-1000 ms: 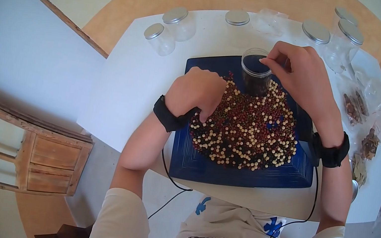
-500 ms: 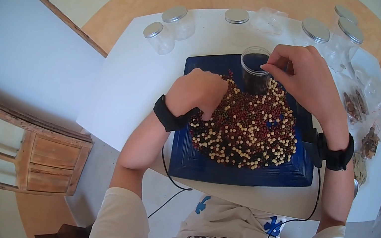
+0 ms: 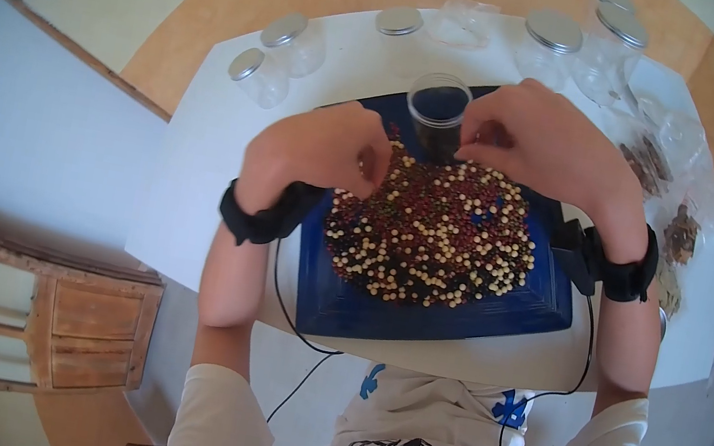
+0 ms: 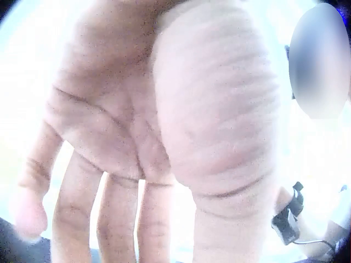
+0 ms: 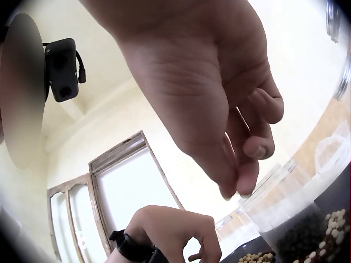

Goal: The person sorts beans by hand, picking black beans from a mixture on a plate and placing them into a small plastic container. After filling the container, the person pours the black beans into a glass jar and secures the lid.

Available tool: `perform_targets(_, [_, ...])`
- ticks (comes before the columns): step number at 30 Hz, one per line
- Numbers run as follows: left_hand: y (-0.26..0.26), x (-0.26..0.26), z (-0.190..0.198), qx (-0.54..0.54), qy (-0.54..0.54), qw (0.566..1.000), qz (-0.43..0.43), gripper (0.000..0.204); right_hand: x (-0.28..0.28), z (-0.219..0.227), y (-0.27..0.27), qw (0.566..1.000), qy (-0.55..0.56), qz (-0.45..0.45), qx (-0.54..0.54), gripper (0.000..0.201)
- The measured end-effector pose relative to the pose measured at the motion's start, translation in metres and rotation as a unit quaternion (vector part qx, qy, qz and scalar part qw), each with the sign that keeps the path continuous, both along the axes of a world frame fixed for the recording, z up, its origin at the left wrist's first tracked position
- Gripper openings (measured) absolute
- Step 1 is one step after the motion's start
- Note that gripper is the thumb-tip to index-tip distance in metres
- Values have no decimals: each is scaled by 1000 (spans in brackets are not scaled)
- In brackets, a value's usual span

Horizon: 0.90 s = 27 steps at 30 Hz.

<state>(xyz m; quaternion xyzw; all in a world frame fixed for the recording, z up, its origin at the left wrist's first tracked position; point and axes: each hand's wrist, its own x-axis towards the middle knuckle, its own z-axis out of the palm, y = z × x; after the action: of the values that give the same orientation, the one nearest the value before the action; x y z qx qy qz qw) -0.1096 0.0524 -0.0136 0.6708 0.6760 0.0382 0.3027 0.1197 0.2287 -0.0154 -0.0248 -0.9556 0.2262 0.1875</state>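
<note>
Mixed beans (image 3: 440, 237), red, cream, green and black, lie spread on a square blue tray (image 3: 430, 325). At the tray's far side stands a clear open jar (image 3: 438, 123) with black beans (image 5: 299, 238) inside. My right hand (image 3: 545, 146) hovers beside the jar, fingers loosely bent and pointing down. In the right wrist view its thumb and index tips are close together, with nothing visible between them. Over the left part of the beans is my left hand (image 3: 322, 146), fingers downward. The left wrist view shows its fingers (image 4: 118, 213) extended and spread a little, holding nothing visible.
Lidded clear jars stand at the back left (image 3: 267, 85), back middle (image 3: 399, 22) and back right (image 3: 552, 43). Plastic bags of dried pieces (image 3: 681, 235) lie along the right side. Cables (image 3: 284, 291) run from both wrist straps past the table's front edge.
My right hand has come down from the jar's mouth to beside it. My left hand has shifted up and left from the beans. The head view has turned slightly.
</note>
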Motion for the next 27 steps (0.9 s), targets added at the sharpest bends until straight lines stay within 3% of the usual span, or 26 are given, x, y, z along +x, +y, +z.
perform_targets(1, [-1, 3, 5, 72, 9, 997, 13, 15, 1, 1, 2, 1000, -4, -10, -1, 12])
perform_targets(2, [0, 9, 13, 144, 16, 989, 27, 16, 1, 3, 3, 995, -95, 23, -29, 10])
perform_targets(3, [1, 14, 26, 124, 16, 990, 70, 16, 2, 4, 4, 979, -185, 58, -58, 10])
perform_targets(4, [3, 16, 29, 124, 13, 990, 63, 16, 3, 4, 2, 979, -186, 51, -60, 10])
perform_targets(6, [5, 20, 30, 252, 18, 960, 119, 14, 4, -2, 0, 958, -283, 30, -40, 9])
perform_targets(10, [15, 33, 25, 385, 57, 908, 153, 14, 6, -11, -6, 953, -304, 11, -11, 7])
perform_targets(14, [20, 35, 18, 402, 34, 898, 173, 15, 7, -21, -6, 945, -326, 20, -12, 20])
perform_targets(21, [25, 35, 4, 396, 53, 897, 188, 14, 11, -25, -12, 958, -284, 23, -15, 23])
perform_targets(23, [26, 36, 3, 396, 53, 897, 186, 14, 3, -19, -14, 928, -371, 38, 8, 25])
perform_targets(27, [25, 36, 3, 390, 87, 899, 182, 14, 7, -29, -14, 937, -346, 50, 13, 25])
